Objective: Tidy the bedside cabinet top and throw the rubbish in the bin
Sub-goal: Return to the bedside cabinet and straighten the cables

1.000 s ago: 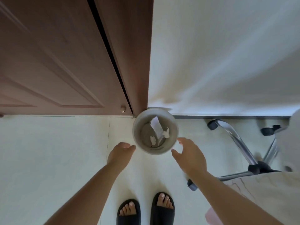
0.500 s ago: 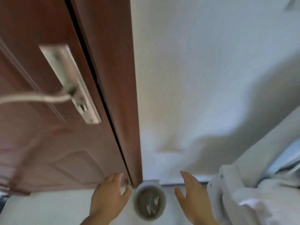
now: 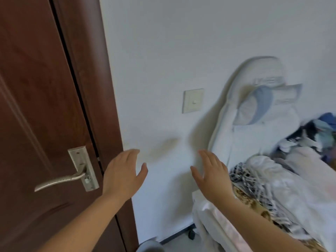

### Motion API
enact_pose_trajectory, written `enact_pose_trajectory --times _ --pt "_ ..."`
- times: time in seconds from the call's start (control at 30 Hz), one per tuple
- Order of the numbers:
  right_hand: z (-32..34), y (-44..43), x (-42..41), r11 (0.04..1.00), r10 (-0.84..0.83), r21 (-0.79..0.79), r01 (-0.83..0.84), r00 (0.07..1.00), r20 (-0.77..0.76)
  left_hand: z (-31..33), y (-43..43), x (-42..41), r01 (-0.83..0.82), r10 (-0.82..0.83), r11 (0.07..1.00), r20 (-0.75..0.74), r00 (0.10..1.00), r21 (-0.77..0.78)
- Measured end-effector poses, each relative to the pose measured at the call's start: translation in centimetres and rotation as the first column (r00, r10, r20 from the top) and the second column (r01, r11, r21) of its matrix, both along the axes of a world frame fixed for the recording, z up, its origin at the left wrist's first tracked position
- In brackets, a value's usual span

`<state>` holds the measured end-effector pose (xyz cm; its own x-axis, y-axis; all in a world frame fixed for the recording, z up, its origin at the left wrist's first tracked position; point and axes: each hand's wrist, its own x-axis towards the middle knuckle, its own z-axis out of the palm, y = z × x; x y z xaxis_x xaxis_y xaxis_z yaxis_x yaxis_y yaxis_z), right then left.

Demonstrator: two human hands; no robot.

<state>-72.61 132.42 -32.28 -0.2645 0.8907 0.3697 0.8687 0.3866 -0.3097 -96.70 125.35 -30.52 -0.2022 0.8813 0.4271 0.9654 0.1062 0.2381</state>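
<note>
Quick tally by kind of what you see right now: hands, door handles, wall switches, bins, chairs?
Hands: 2, left hand and right hand, both open and empty
Door handles: 1, door handle
Wall switches: 1, wall switch
Bins: 1, bin, only its rim showing
Chairs: 1, chair, piled with clothes
Total: 6

1. The bin [image 3: 150, 246] is cut by the bottom edge; only part of its grey rim shows, and its inside is hidden.
2. The clothes pile [image 3: 283, 188] is blurred, and the right edge cuts it.
3. The chair castor [image 3: 191, 234] is small and unclear.
</note>
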Motion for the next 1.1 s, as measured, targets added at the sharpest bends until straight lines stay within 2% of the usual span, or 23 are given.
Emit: enact_pose_trajectory --times 0.23,0.4,0.63,0.8,0.9,0.97,1.1 --pt "7.5 -4.8 8.9 0.969 -0.221 0.107 0.221 0.975 -0.015 7.6 0.6 8.0 0.238 -0.240 0.961 -0.003 0.971 0.138" --pt "11.7 -8.5 18.9 0.908 -0.389 0.176 0.381 0.921 0.009 11.3 1.9 18.2 0.431 -0.434 0.887 -0.015 0.901 0.166" --pt "14.9 -15.8 37.0 0.730 -0.669 0.218 0.648 0.743 0.028 14.3 2.1 38.1 0.703 -0.708 0.671 -0.079 0.702 0.235" --pt "16.2 -23.4 51.4 0.581 -0.807 0.220 0.784 0.589 0.032 15.2 -0.2 54.6 0.807 -0.823 0.533 -0.063 0.564 0.255" --pt "17.3 -27.7 59.4 0.509 -0.857 0.230 0.829 0.513 0.049 15.2 -2.0 64.1 0.862 -0.866 0.454 -0.118 0.487 0.223" --pt "18.0 -30.4 64.3 0.472 -0.879 0.255 0.844 0.471 0.072 15.4 -3.1 70.0 0.888 -0.882 0.413 -0.154 0.445 0.200" --pt "18.8 -34.3 72.8 0.395 -0.918 0.268 0.879 0.392 0.068 15.9 -5.6 80.4 0.897 -0.902 0.395 -0.103 0.419 0.197"
